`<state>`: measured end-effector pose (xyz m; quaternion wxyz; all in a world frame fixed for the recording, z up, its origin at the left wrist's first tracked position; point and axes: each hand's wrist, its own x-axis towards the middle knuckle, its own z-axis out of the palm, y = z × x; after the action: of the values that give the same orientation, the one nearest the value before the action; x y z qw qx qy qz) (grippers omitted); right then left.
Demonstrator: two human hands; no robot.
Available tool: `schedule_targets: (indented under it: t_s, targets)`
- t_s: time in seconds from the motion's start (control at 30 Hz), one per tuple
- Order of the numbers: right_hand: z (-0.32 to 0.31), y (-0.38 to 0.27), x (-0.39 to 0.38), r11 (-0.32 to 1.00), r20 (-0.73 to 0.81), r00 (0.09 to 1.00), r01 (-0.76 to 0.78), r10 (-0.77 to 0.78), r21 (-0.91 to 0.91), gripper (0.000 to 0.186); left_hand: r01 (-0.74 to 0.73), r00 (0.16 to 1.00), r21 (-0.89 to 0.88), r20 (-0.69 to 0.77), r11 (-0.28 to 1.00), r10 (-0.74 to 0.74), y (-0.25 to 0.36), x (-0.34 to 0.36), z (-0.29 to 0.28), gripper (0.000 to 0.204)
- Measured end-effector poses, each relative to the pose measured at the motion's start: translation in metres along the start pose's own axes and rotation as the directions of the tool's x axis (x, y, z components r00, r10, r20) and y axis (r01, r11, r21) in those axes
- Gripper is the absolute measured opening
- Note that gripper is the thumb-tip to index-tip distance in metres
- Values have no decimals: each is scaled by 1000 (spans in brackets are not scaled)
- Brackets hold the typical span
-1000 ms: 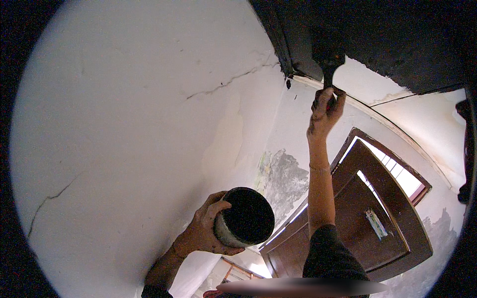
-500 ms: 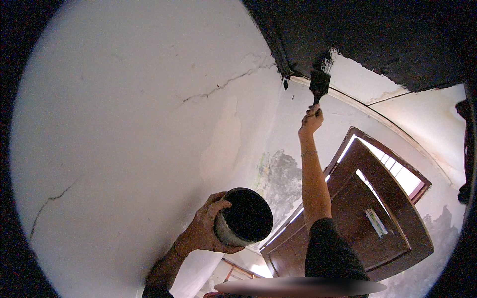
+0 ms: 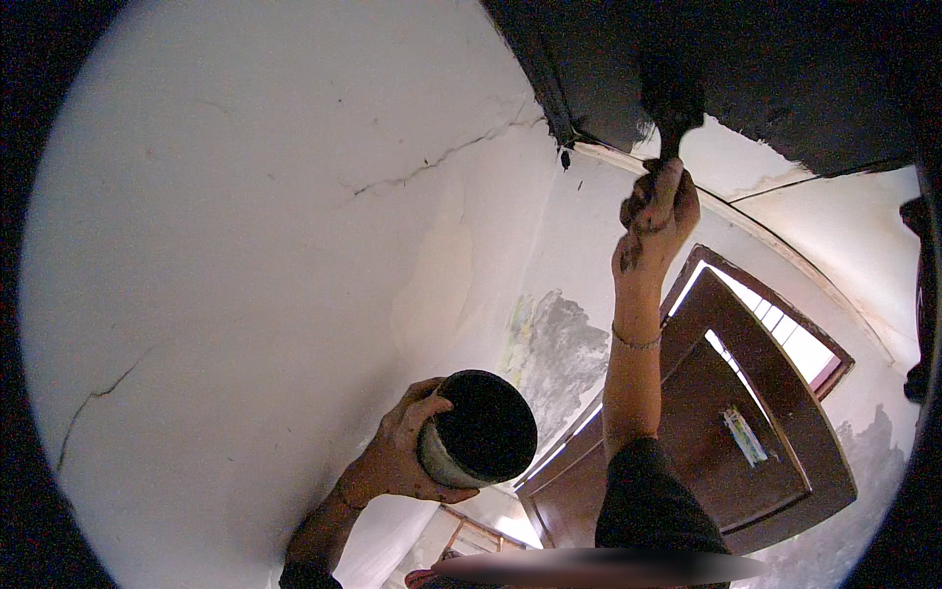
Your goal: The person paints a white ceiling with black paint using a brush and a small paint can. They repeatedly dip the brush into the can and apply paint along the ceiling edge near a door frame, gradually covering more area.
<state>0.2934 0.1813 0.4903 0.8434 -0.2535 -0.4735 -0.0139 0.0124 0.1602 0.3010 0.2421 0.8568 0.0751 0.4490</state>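
Note:
My left hand (image 3: 397,452) is wrapped round a round paint pot (image 3: 430,454), its mouth tipped toward me and its inside black. Raised overhead, my right hand (image 3: 662,211) grips the handle of a wide paintbrush (image 3: 677,113). The brush is dark all over and stands out poorly against the black-painted ceiling area (image 3: 785,69), so whether its bristles touch the surface I cannot tell. Dark smears mark the fingers and back of my right hand. Below the black area lies a white unpainted strip (image 3: 731,157) with a ragged edge.
A white wall (image 3: 245,245) with long cracks fills the left side. Beyond my right arm stands a brown wooden door (image 3: 677,471), with a bright barred opening (image 3: 785,334) above it. A grey stained patch (image 3: 559,344) marks the wall beside the door.
My right hand has come back closer to me and slightly right, and the brush now lies over the black area instead of the black-white border. The pot in my left hand has hardly moved.

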Motion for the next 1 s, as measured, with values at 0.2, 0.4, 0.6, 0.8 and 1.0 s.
schedule_targets:
  t_s: [0.2,0.4,0.6,0.8,1.0]
  targets:
    - [-35,95,32,924,-129,960,197,-250,-328,41,-6,1000,-14,-29,1000,6,0,-1,1,106]
    - [-104,212,60,853,-237,971,-96,-33,-513,42,-8,1000,-5,-17,1000,8,2,0,0,104]
    - [-101,221,46,883,-382,850,-445,363,-151,43,-41,999,-9,-21,999,41,3,2,0,104]
    - [-28,89,71,917,-104,917,-367,385,157,26,-46,998,-7,-34,999,46,5,2,-1,104]
    - [-3,-18,11,975,53,978,-207,203,80,26,-35,999,-29,-38,999,34,3,0,0,102]
